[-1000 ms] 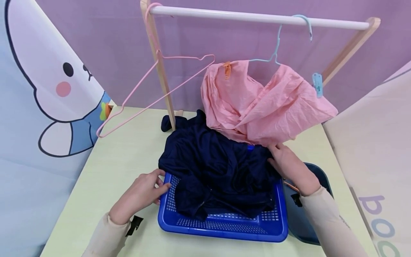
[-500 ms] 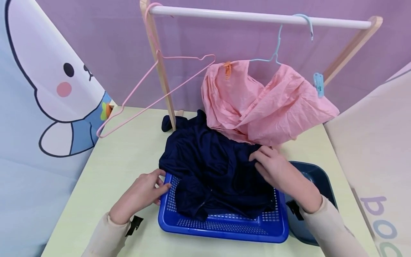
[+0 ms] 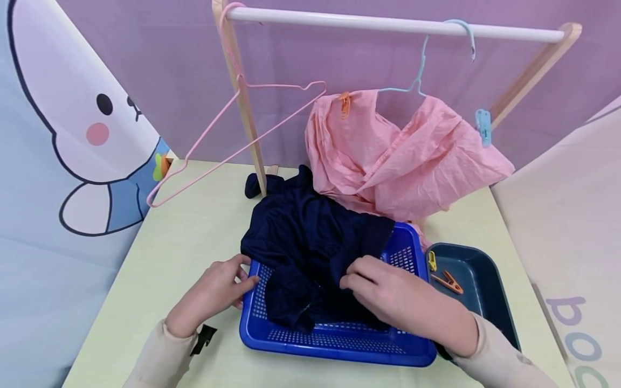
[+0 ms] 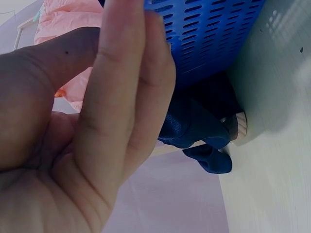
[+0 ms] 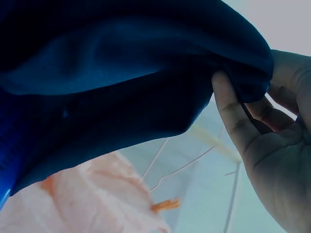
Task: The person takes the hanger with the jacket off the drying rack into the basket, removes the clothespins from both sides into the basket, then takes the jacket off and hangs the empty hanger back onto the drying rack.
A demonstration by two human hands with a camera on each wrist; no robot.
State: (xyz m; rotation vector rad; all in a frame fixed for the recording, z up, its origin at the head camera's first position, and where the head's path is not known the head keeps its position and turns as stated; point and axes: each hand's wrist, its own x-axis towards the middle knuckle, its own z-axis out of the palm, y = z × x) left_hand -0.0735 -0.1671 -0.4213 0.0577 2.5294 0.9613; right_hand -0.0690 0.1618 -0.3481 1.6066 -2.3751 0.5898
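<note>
A dark navy garment (image 3: 296,231) lies bunched in and over a blue plastic basket (image 3: 339,353), its far end spilling onto the table behind. My right hand (image 3: 393,293) pinches a fold of it near the basket's right half; the right wrist view shows the raised cloth (image 5: 146,82) between thumb and fingers. At the basket's left rim, my left hand (image 3: 213,293) holds the edge between thumb and fingers. In the left wrist view, fingers (image 4: 109,102) lie against the perforated basket wall (image 4: 209,34). The garment's exact kind is hard to tell in its folds.
A pink garment (image 3: 407,156) hangs from a light-blue hanger (image 3: 419,70) on a rack rail (image 3: 339,20), with orange (image 3: 344,105) and blue (image 3: 483,127) clothespins. A bare pink hanger (image 3: 208,129) hangs left. A dark tray (image 3: 477,275) holds yellow and orange clothespins.
My right hand has moved from the basket's far right corner leftward and nearer, drawing the navy cloth along and uncovering the basket's right side and the tray's clothespins. My left hand stays put.
</note>
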